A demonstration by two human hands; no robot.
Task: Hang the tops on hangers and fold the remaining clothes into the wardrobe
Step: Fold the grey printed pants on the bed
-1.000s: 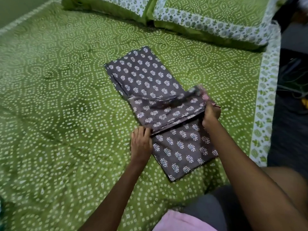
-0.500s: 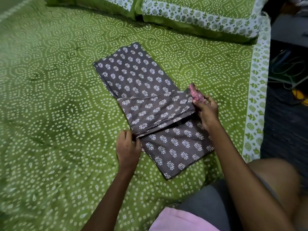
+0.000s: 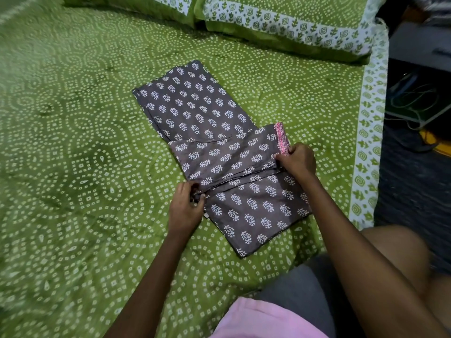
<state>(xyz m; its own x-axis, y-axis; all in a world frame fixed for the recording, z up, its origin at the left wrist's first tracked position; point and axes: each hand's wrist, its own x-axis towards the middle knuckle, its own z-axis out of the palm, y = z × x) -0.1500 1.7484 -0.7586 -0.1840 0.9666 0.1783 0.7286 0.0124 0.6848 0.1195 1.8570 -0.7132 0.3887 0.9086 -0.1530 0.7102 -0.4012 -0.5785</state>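
A soft grey garment [image 3: 219, 152] printed with white leaf sprigs lies as a long flat strip on the green dotted bedsheet [image 3: 73, 167], its pink-trimmed hem [image 3: 281, 137] folded across the middle. The left hand [image 3: 186, 208] pinches the fold's edge at its fingertips, while the right hand [image 3: 296, 161] grips the opposite end just below the trim. Since half a second ago the hem has been laid flatter.
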